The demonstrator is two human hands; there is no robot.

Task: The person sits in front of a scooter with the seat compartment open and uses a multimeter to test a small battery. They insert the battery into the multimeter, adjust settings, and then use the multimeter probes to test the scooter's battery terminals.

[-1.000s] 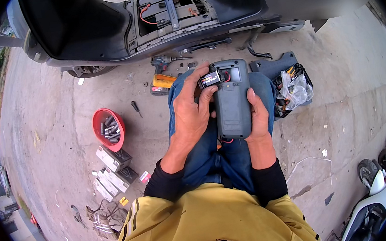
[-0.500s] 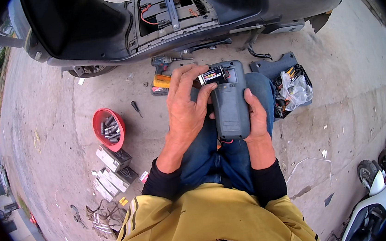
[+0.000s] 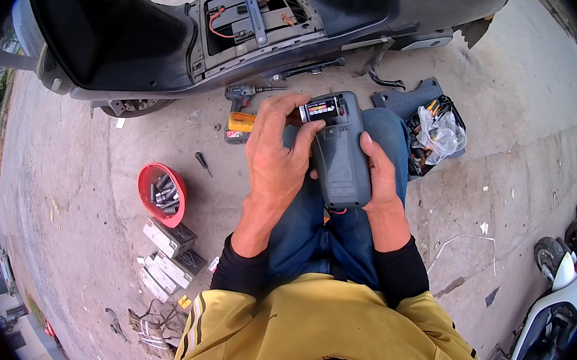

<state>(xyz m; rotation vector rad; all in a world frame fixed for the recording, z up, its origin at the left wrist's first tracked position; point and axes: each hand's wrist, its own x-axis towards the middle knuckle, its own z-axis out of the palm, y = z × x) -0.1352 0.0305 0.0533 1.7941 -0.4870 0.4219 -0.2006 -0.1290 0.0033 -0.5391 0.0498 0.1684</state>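
A grey handheld meter (image 3: 339,165) is face down over my jeans-clad lap, its top battery compartment uncovered. My right hand (image 3: 380,178) grips it along the right side, thumb on the edge. My left hand (image 3: 278,157) pinches a black rectangular battery (image 3: 321,109) at the meter's top left; the battery lies over the compartment, and I cannot tell whether it is fully seated. A short red lead (image 3: 336,211) shows below the meter.
Ahead stands a grey scooter (image 3: 362,6) with an uncovered bay. On the concrete are a drill (image 3: 240,96), a yellow case (image 3: 241,121), a screwdriver (image 3: 203,162), a red bowl of sockets (image 3: 147,187), several boxes (image 3: 160,234) and a tool bin (image 3: 436,131). More two-wheelers (image 3: 557,300) stand right.
Both hands and the meter have shifted slightly left. The battery has turned more level and sits more over the compartment, hiding more of it.
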